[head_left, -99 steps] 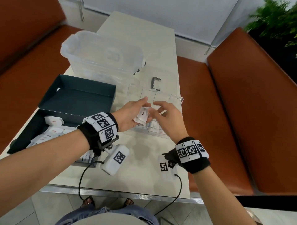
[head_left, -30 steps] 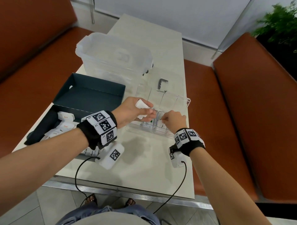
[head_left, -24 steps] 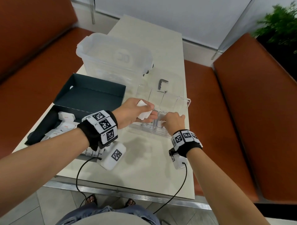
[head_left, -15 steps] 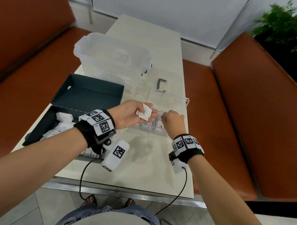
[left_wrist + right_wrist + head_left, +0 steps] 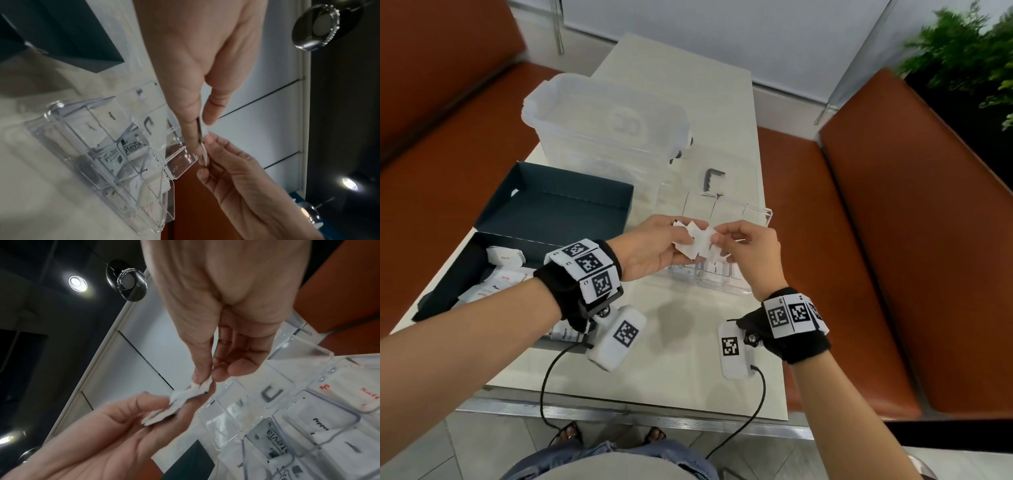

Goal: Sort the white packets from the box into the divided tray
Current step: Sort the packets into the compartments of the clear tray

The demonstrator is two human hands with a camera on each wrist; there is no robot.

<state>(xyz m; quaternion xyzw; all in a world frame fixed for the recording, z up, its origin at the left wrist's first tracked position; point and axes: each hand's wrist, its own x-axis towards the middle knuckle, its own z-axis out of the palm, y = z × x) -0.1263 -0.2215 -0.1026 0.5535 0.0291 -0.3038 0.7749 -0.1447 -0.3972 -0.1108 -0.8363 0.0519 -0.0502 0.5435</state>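
Note:
Above the near edge of the clear divided tray (image 5: 758, 216), my left hand (image 5: 690, 245) grips a few white packets (image 5: 688, 241). My right hand (image 5: 719, 240) pinches the end of one packet (image 5: 708, 246) from that bunch between thumb and forefinger. The right wrist view shows the pinched packet (image 5: 197, 388) and the rest of the stack (image 5: 162, 413) lying on the left fingers. Seen edge-on in the left wrist view, the packets (image 5: 203, 129) hang over the tray (image 5: 61, 116), whose compartments hold sugar, stevia and pepper packets. More packets (image 5: 503, 274) lie in the dark box (image 5: 558, 212) at left.
A clear lidded plastic bin (image 5: 606, 126) stands behind the box and tray. A small grey metal bracket (image 5: 712, 180) lies beyond the tray. Orange benches (image 5: 893, 240) flank the table, and the tray sits close to the table's right edge. Cables hang from both wrist units over the front edge.
My right hand has come up out of the tray compartment to the left hand and now pinches one of its packets. The left hand has stayed above the tray's near side.

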